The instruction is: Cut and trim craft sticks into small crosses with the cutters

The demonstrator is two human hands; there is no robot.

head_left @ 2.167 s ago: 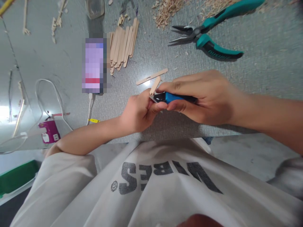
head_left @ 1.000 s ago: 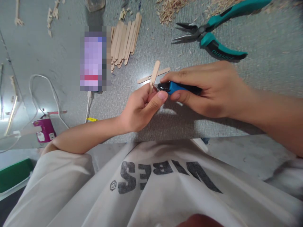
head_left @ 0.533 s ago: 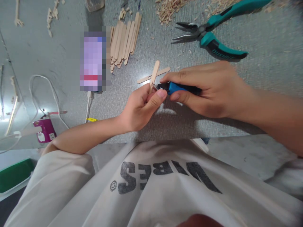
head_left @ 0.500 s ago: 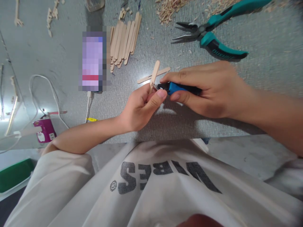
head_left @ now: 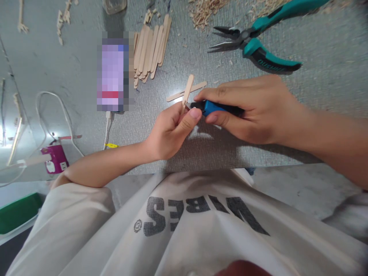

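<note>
Stick (head_left: 188, 86) shows more length beyond left fingers (head_left: 187, 123) than earlier.

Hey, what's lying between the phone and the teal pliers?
In the head view, a pile of flat wooden sticks lies between them, close beside the phone; from the pile to the teal pliers, just tabletop and small wood crumbs.

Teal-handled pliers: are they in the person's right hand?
No: the teal-handled pliers lie open on the table, and the right hand grips a blue-handled tool.
</note>
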